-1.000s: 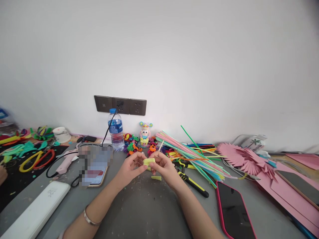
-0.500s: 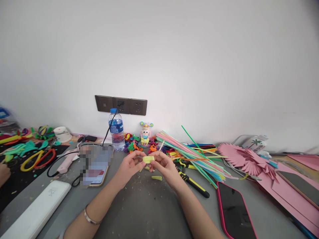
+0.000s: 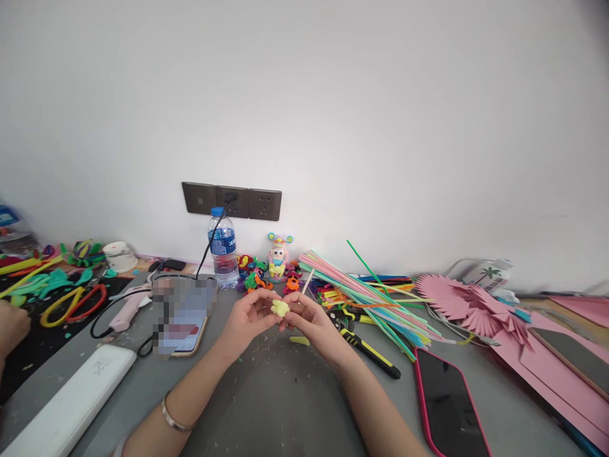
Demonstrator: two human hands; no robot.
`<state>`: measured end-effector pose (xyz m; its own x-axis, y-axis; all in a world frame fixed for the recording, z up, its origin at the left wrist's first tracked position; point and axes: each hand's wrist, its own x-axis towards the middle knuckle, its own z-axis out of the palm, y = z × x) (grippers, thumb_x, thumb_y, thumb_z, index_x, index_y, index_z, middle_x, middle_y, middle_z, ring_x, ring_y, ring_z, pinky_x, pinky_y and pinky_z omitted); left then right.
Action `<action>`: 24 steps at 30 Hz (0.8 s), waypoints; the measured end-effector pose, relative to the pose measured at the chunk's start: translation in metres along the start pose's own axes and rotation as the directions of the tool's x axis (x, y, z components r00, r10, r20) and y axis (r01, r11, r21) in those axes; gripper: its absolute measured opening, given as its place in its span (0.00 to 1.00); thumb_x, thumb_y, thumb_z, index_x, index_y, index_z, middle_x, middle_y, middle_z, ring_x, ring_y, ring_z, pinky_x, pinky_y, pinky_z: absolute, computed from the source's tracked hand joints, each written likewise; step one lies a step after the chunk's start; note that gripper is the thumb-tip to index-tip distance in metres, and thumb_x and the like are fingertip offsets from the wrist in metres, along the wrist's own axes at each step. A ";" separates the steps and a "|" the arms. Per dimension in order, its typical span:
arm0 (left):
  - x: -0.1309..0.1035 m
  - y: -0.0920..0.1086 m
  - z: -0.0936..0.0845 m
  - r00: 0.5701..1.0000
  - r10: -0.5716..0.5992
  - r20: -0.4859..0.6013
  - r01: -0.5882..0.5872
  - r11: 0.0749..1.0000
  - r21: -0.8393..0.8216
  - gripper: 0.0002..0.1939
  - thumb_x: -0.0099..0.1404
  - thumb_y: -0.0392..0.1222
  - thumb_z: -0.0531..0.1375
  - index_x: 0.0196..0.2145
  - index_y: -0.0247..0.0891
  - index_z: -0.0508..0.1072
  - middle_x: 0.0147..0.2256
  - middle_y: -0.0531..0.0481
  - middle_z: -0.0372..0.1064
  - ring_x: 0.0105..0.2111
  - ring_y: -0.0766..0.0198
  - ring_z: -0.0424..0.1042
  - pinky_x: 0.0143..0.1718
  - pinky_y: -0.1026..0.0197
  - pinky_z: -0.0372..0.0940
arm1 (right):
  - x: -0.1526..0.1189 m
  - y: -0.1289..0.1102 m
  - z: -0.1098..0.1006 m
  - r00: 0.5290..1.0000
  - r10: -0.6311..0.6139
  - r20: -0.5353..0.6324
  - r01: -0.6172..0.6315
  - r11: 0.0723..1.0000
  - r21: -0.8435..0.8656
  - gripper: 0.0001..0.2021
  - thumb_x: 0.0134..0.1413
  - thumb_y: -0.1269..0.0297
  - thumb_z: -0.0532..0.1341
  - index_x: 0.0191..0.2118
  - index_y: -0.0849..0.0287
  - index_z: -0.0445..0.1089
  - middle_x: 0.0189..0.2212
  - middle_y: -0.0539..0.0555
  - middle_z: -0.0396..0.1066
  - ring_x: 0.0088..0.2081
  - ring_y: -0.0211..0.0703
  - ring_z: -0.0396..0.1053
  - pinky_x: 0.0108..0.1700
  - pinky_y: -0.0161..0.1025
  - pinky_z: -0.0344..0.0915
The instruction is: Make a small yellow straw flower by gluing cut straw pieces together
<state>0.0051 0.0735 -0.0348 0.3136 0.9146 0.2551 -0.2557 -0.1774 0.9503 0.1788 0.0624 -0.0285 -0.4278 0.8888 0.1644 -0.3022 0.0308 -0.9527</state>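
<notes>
Between the fingertips of both hands is a small crumpled pale yellow piece [image 3: 280, 308]. My left hand [image 3: 250, 317] pinches its left side. From the right, the fingers of my right hand [image 3: 309, 319] close on the same piece. A thin white stick [image 3: 308, 280] rises just behind my right hand; whether the fingers touch it is unclear. On the grey table [image 3: 271, 406], below the hands, lies another yellow strip [image 3: 299, 341]. A small figure with big eyes [image 3: 277, 257] stands upright beyond the hands, by the wall.
A water bottle [image 3: 222, 251] and a phone [image 3: 188, 324] are at left, near a white power bank [image 3: 76, 400]. Coloured sticks [image 3: 366, 292], pliers [image 3: 371, 352] and a pink-cased phone [image 3: 450, 406] lie right. Another person's hand [image 3: 12, 327] is at far left.
The yellow piece between my fingers was a smooth, wider block and now looks smaller and crumpled. The other person's hand at far left has moved further into view, with a yellow strip above it.
</notes>
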 end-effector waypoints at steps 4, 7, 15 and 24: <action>-0.001 0.001 0.000 0.995 0.095 0.034 -0.097 0.994 0.058 0.10 0.56 0.37 0.66 0.37 0.38 0.73 0.35 0.51 0.65 0.37 0.64 0.68 0.37 0.64 0.67 | 0.000 0.000 0.001 1.000 0.002 0.007 -0.002 1.000 -0.013 0.13 0.52 0.55 0.66 0.39 0.56 0.68 0.31 0.49 0.71 0.29 0.36 0.68 0.35 0.35 0.62; -0.001 0.003 0.001 0.994 0.110 0.028 -0.112 0.989 0.100 0.09 0.58 0.37 0.65 0.37 0.37 0.72 0.35 0.50 0.65 0.36 0.64 0.68 0.38 0.63 0.67 | 0.000 0.001 0.000 1.000 0.008 -0.001 -0.009 0.999 -0.037 0.14 0.52 0.54 0.66 0.39 0.56 0.69 0.32 0.49 0.71 0.30 0.36 0.68 0.36 0.36 0.63; -0.002 0.001 0.002 0.996 0.079 0.030 -0.082 0.991 0.105 0.09 0.58 0.39 0.65 0.37 0.37 0.73 0.36 0.49 0.69 0.36 0.61 0.71 0.39 0.60 0.68 | 0.001 0.001 0.003 1.000 -0.007 -0.027 0.005 0.998 -0.055 0.14 0.50 0.52 0.67 0.36 0.56 0.69 0.29 0.48 0.69 0.28 0.36 0.67 0.35 0.35 0.64; -0.001 0.004 0.002 0.998 0.068 -0.009 -0.068 0.997 0.047 0.09 0.53 0.41 0.69 0.30 0.35 0.75 0.28 0.53 0.66 0.27 0.65 0.68 0.28 0.63 0.68 | -0.001 -0.003 0.006 1.000 0.003 -0.016 -0.004 0.998 -0.057 0.14 0.50 0.53 0.67 0.35 0.58 0.70 0.29 0.50 0.69 0.29 0.37 0.66 0.34 0.36 0.64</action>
<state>0.0057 0.0709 -0.0312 0.2871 0.9036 0.3178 -0.2334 -0.2558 0.9381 0.1751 0.0586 -0.0238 -0.4153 0.8959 0.1575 -0.2514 0.0534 -0.9664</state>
